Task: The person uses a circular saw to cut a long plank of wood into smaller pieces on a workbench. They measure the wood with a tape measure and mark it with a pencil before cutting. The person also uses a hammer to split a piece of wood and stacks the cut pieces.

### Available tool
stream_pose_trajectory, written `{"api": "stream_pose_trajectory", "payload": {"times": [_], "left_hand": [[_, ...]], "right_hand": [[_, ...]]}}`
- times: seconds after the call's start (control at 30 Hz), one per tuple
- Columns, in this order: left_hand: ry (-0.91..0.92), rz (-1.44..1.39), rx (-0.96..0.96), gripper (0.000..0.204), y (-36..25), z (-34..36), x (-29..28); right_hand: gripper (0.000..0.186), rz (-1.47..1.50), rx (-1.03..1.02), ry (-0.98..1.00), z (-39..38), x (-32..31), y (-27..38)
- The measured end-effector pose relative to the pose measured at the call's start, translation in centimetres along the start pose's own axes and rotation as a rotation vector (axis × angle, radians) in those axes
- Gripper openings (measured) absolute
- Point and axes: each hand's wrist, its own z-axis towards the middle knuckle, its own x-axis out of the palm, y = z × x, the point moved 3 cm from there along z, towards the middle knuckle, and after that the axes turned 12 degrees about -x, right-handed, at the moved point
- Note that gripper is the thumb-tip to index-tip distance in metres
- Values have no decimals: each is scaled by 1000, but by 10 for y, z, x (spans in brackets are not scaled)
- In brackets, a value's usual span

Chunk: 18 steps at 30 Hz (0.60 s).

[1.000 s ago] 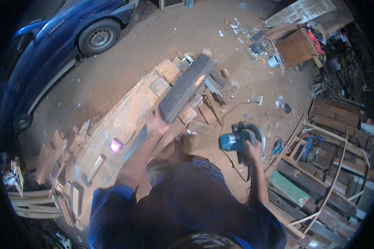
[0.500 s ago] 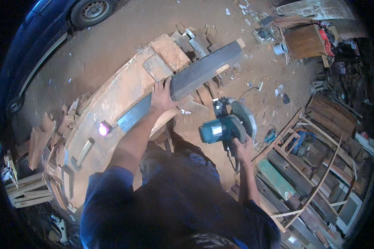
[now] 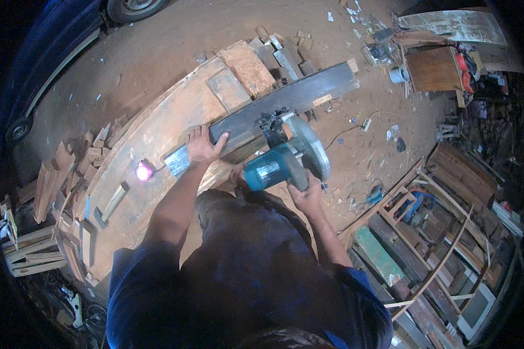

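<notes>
The right hand (image 3: 307, 195) is gripping the circular saw (image 3: 271, 166); the left hand (image 3: 202, 146), fingers spread, is holding the beam (image 3: 308, 92) (weak pressure could permit slipping).

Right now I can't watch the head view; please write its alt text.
A person's right hand holds a teal circular saw, its front overlapping a long dark board, while the left hand rests on the board. The board lies on a wooden bench with a hammer and a glowing pink light.
</notes>
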Motion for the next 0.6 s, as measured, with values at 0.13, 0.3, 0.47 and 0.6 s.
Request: {"api": "stream_pose_trajectory", "payload": {"times": [0.13,0.3,0.47,0.6], "left_hand": [[-26,-91,19,75,5,2,3],[-6,-127,6,74,4,3,-2],[6,-132,23,73,5,4,-4],[27,-150,18,73,7,5,-2]], "right_hand": [[34,17,1,42,7,10,4],[32,-59,-32,29,8,23,-8],[32,-9,6,36,18,30,-3],[30,30,11,55,25,33,-7]]}}
